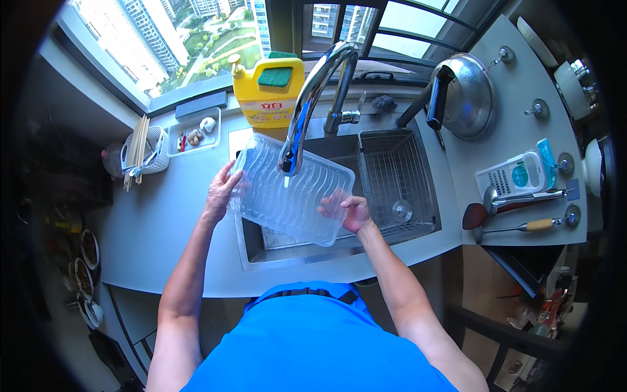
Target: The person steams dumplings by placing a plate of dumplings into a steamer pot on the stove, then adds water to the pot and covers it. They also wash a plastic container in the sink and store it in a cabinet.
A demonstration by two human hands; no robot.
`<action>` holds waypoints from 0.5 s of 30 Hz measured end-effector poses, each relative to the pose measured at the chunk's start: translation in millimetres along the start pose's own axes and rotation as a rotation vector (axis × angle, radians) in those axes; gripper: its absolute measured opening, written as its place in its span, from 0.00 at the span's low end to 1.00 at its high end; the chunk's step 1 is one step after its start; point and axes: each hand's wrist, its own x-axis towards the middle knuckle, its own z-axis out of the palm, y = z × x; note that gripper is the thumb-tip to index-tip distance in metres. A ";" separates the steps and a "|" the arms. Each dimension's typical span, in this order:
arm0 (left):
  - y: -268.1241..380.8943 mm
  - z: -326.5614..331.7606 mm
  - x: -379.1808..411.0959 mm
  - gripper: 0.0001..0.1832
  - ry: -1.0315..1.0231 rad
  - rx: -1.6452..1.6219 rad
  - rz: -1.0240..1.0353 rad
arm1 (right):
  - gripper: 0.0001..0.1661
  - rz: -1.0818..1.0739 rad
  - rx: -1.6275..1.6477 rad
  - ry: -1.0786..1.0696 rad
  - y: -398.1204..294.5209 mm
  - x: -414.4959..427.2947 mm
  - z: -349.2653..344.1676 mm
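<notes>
A clear plastic tray with wavy ridges (289, 196) is held tilted over the stainless steel sink (303, 258). My left hand (223, 191) grips its left edge, the thumb on top. The lower right edge is in my right hand (350, 210), whose fingers show through the plastic. Above the tray curves the chrome faucet (318, 83), and a short stream of water falls from its spout onto the plastic. The right part of the sink holds a wire basket (392, 166). What lies under the tray is partly hidden.
A yellow detergent jug (269, 93) with green scouring pads stands behind the sink. At left are a white basket with chopsticks (147, 147) and a small tray of garlic and ginger (195, 132). A metal wok (465, 95), a white grater (512, 174) and ladles (526, 198) are at right.
</notes>
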 end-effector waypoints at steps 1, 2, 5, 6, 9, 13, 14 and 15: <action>10.5 -10.2 -3.0 0.36 -0.110 -0.174 -0.148 | 0.22 0.016 -0.007 0.019 -3.9 2.1 -2.4; 14.1 -14.7 -6.1 0.36 -0.165 -0.269 -0.215 | 0.22 0.021 -0.016 0.036 -7.1 6.5 -5.6; 22.6 -19.4 -30.2 0.35 -0.186 -0.405 -0.273 | 0.20 0.003 -0.084 0.109 -9.7 25.4 -11.2; 29.3 -17.5 -43.3 0.37 -0.163 -0.435 -0.272 | 0.19 -0.012 -0.131 0.153 -8.2 32.9 -7.5; 55.7 -5.4 -80.2 0.43 -0.121 -0.500 -0.278 | 0.19 -0.057 -0.331 0.253 -1.2 57.5 -18.5; 64.4 5.0 -115.5 0.41 -0.059 -0.578 -0.221 | 0.30 -0.236 -0.826 0.337 21.2 88.1 -21.5; 67.8 9.2 -122.5 0.40 -0.034 -0.586 -0.208 | 0.33 -0.327 -1.019 0.375 28.3 95.0 -15.9; 73.1 14.3 -129.3 0.39 -0.015 -0.591 -0.193 | 0.35 -0.462 -1.275 0.376 34.0 103.2 -20.8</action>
